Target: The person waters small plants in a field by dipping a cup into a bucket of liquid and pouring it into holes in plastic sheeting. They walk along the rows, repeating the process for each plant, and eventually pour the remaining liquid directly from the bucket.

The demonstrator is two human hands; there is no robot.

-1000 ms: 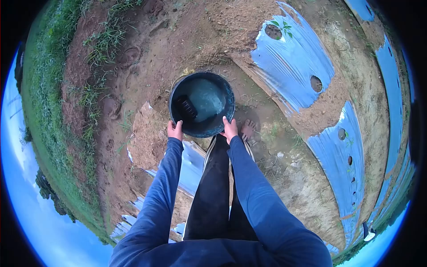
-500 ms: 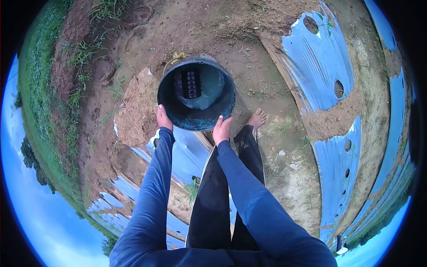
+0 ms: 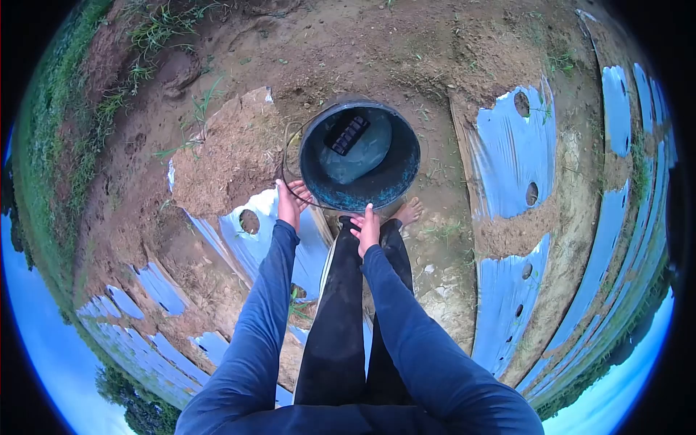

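Note:
A dark bucket (image 3: 362, 196) stands in front of me with its mouth facing up, its inner wall stained blue-green. On its bottom lies a small black block with a row of cells (image 3: 346, 135), at a slant. The thin wire handle (image 3: 284, 163) hangs out on the bucket's left side. My left hand (image 3: 291, 203) is open beside the lower left of the bucket, fingers spread by the handle. My right hand (image 3: 367, 230) is at the near rim, thumb up against it and fingers apart just below.
Silver plastic mulch (image 3: 511, 156) with round holes covers soil beds on the right and lower left. A soil mound (image 3: 225, 156) rises left of the bucket. My bare foot (image 3: 409, 211) is on the bare soil just beyond my right hand. Grass (image 3: 54, 174) borders the far left.
The bucket has shifted right in view and turned, so the block inside now lies slanted. My left hand has come off the rim, and my right hand's fingers have spread.

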